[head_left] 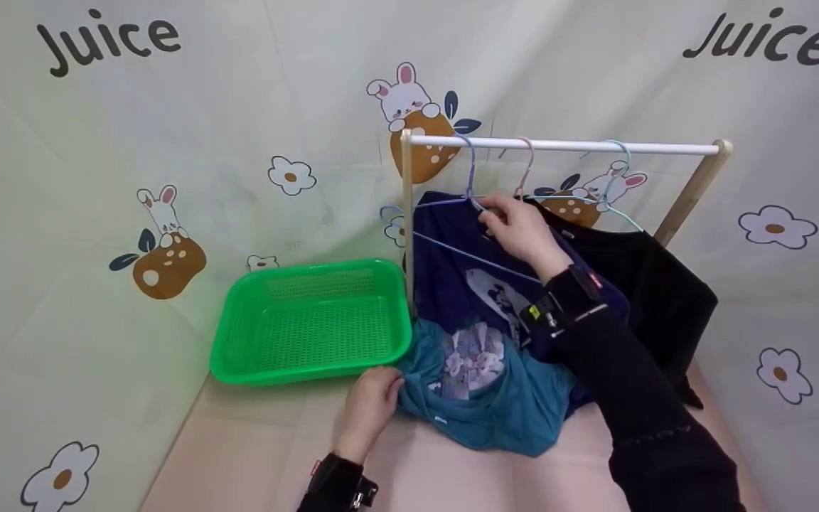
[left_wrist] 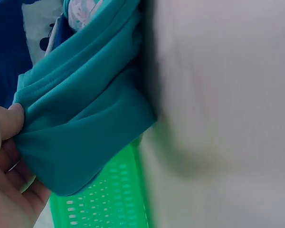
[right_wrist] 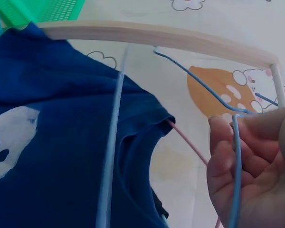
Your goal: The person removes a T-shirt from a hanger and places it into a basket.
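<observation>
My right hand (head_left: 523, 227) pinches a blue-purple hanger (head_left: 441, 203) just below its hook, which sits over the white rail near the left post. In the right wrist view, the bare hanger arm (right_wrist: 237, 166) runs past the curled fingers. Lower down, my left hand (head_left: 369, 405) grips the edge of a teal shirt (head_left: 537, 409) with a floral print. The left wrist view shows the thumb (left_wrist: 15, 118) on top of the teal cloth. Behind the hanger hangs a navy shirt (head_left: 445, 284) with a pale cartoon patch, on a pink hanger (head_left: 529, 160).
A black garment (head_left: 672, 306) hangs at the right from a light-teal hanger (head_left: 626, 217). The white rail (head_left: 566, 146) spans two wooden posts. Left of the rack stands a green perforated basket (head_left: 310, 269), close to the left post. Patterned cloth (head_left: 168, 128) covers the walls behind.
</observation>
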The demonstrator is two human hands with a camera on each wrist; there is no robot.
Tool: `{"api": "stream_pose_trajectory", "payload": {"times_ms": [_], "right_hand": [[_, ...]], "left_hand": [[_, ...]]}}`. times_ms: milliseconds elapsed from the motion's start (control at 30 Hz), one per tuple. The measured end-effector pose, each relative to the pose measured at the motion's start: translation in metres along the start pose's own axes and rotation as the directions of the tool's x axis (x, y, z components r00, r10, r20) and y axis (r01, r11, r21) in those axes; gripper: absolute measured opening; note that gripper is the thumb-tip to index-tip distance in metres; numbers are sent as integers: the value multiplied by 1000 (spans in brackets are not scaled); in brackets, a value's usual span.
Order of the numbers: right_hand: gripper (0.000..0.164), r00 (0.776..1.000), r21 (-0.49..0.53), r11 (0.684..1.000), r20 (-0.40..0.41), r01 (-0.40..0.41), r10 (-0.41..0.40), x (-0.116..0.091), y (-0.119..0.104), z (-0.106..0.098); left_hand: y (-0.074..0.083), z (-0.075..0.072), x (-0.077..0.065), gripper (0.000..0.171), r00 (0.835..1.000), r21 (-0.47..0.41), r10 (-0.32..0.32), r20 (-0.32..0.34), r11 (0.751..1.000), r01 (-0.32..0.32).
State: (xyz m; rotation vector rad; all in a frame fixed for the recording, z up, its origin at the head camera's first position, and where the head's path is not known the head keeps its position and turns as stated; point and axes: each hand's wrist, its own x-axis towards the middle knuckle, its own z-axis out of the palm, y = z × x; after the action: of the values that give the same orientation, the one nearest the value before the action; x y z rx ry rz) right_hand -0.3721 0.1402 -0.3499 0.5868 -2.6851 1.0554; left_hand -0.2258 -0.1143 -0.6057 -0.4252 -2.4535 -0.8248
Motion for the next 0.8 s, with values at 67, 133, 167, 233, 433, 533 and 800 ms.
{"api": "stream_pose_trajectory", "payload": {"times_ms": [67, 133, 167, 233, 433, 533, 800], "right_hand": [[36, 999, -23, 999, 20, 26, -26, -2, 2, -1], [41, 997, -74, 994, 29, 75, -73, -5, 4, 0], [43, 994, -102, 989, 30, 106, -104, -6, 6, 0], [47, 985, -159, 972, 27, 174, -172, -10, 8, 1], [58, 959, -267, 923, 9, 276, -284, -24, 18, 6], [63, 960, -289, 918, 13, 271, -279, -33, 23, 8], [74, 949, -332, 897, -16, 291, -314, -53, 36, 14]], "left_hand": [[1, 3, -1, 7, 1000, 0, -11, 26, 1000, 11], [3, 7, -2, 12, 998, 6, -28, 61, 1000, 28], [4, 8, -2, 16, 996, 20, -40, 82, 999, 38], [6, 12, -4, 25, 990, 55, -65, 128, 997, 58], [11, 29, -8, 66, 959, 157, -123, 256, 984, 85], [14, 40, -8, 84, 953, 162, -113, 281, 984, 69], [22, 62, -6, 111, 927, 140, -120, 354, 987, 74]]}}
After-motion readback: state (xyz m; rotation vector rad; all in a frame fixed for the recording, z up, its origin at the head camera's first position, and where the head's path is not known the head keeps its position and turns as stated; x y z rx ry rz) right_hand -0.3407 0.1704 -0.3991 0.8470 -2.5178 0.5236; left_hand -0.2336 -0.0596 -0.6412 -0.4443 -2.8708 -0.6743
